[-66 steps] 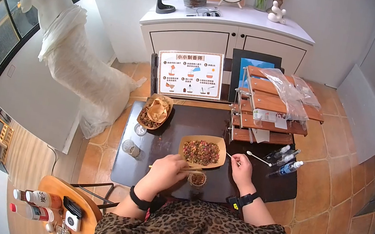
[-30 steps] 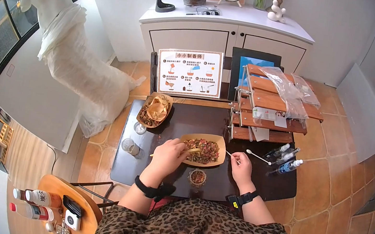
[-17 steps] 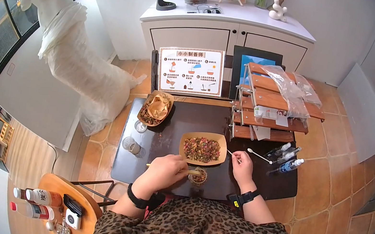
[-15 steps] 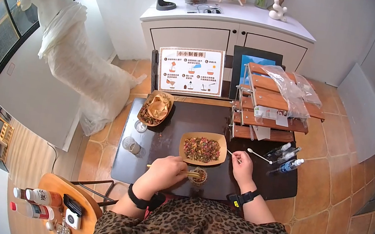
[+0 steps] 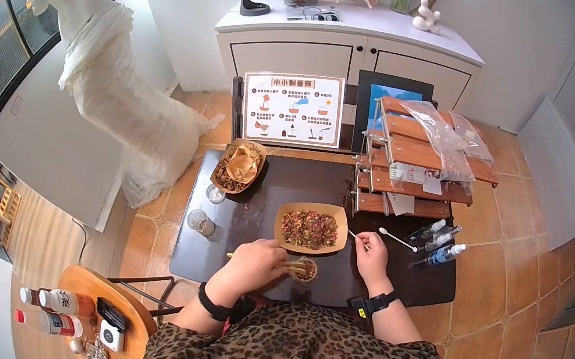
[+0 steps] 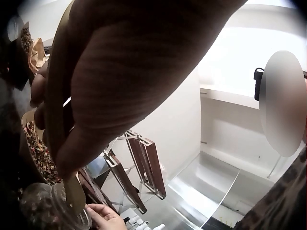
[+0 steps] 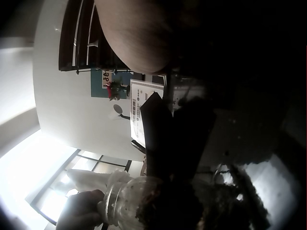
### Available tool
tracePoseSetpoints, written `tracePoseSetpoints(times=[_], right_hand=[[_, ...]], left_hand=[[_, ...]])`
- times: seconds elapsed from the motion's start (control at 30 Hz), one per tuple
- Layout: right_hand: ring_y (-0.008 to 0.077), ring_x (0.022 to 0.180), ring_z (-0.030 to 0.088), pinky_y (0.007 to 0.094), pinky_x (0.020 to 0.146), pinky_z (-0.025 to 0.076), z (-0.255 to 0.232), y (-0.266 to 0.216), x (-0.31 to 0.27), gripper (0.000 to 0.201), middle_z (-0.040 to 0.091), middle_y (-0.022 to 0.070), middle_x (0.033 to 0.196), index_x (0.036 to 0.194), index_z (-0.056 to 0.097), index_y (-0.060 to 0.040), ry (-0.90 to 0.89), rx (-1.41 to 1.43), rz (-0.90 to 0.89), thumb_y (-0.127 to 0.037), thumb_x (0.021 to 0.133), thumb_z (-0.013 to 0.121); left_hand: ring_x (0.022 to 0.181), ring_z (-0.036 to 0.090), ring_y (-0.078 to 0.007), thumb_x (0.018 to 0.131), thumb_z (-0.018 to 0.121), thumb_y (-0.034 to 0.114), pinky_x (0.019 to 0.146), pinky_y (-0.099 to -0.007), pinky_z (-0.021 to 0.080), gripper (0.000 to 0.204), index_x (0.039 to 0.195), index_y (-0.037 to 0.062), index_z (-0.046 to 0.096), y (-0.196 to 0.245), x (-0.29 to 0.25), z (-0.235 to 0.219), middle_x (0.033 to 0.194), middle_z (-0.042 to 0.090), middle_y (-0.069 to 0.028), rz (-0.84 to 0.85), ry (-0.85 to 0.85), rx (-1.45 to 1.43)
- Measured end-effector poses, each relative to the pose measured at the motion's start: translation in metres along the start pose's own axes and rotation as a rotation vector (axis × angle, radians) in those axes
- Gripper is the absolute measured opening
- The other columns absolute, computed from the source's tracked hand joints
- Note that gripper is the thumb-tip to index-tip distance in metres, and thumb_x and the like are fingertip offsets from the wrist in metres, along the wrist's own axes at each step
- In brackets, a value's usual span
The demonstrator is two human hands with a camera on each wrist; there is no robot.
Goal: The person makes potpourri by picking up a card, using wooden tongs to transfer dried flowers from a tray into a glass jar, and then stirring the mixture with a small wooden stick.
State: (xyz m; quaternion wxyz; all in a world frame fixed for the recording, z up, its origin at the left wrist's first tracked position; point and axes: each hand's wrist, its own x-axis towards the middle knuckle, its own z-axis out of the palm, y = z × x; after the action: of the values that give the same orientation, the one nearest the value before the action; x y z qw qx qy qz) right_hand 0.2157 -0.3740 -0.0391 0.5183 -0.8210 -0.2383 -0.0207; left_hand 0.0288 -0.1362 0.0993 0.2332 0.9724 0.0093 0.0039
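My left hand (image 5: 256, 264) grips wooden tongs (image 5: 297, 266), their tips at the mouth of a small clear jar (image 5: 303, 277) of dried plant bits. In the left wrist view, the tongs (image 6: 76, 194) reach in over the jar's rim (image 6: 86, 219). Behind the jar sits a kraft paper tray (image 5: 294, 207) heaped with a mixed red, green and brown dried blend (image 5: 309, 230). My right hand (image 5: 370, 257) stays beside the tray's right edge, fingers curled around a thin pale stick (image 5: 351, 234). The right wrist view is dark, showing part of that hand (image 7: 136, 36) and the jar (image 7: 128, 203).
Another paper tray (image 5: 260, 151) with crumpled paper, a small clear dish (image 5: 215, 194) and a glass jar (image 5: 201, 223) stand left on the dark table (image 5: 252, 215). A white spoon (image 5: 398, 240), several small bottles (image 5: 444, 255) and a wooden folding rack (image 5: 418, 151) are right.
My left hand reached over the tray with the tongs, then came back toward me to the small jar, where the tips now dip at its mouth. The right hand has barely moved.
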Motion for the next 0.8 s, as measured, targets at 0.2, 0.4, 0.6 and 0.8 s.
tracePoseSetpoints(times=[0.2,0.4,0.6,0.8], right_hand=[[0.0275,0.080,0.068,0.0366,0.072,0.053,-0.002,-0.004,0.001,0.007,0.067,0.0123,0.088,0.093,0.065,-0.0004,-0.002,-0.001,-0.008,-0.006,0.089,0.069],[0.0282,0.081,0.069,0.0369,0.072,0.054,-0.001,-0.002,0.001,0.008,0.067,0.0129,0.088,0.093,0.065,0.0000,0.005,-0.005,-0.013,-0.006,0.089,0.068],[0.0291,0.081,0.068,0.0380,0.071,0.053,0.000,0.000,0.000,0.008,0.067,0.0129,0.087,0.092,0.065,0.0000,0.009,-0.020,-0.026,-0.007,0.089,0.068],[0.0296,0.080,0.068,0.0387,0.071,0.053,0.001,0.003,0.001,0.008,0.066,0.0129,0.086,0.092,0.065,-0.0001,0.005,-0.006,-0.019,-0.007,0.089,0.068]], left_hand=[[0.092,0.065,-0.0316,0.083,0.073,0.022,0.076,-0.0440,0.055,0.017,0.095,0.0096,0.069,-0.005,0.010,-0.006,0.091,0.063,-0.0083,-0.030,0.168,0.014],[0.091,0.064,-0.0336,0.084,0.073,0.025,0.075,-0.0454,0.054,0.019,0.095,0.0094,0.069,-0.028,0.030,0.015,0.090,0.062,-0.0098,-0.116,0.257,0.080],[0.094,0.064,-0.0329,0.085,0.071,0.024,0.078,-0.0453,0.054,0.019,0.095,0.0088,0.069,-0.042,0.048,0.040,0.092,0.063,-0.0094,-0.153,0.214,0.111],[0.095,0.064,-0.0328,0.085,0.071,0.024,0.079,-0.0454,0.054,0.017,0.093,0.0091,0.070,-0.043,0.055,0.045,0.094,0.064,-0.0092,-0.149,0.167,0.141]])
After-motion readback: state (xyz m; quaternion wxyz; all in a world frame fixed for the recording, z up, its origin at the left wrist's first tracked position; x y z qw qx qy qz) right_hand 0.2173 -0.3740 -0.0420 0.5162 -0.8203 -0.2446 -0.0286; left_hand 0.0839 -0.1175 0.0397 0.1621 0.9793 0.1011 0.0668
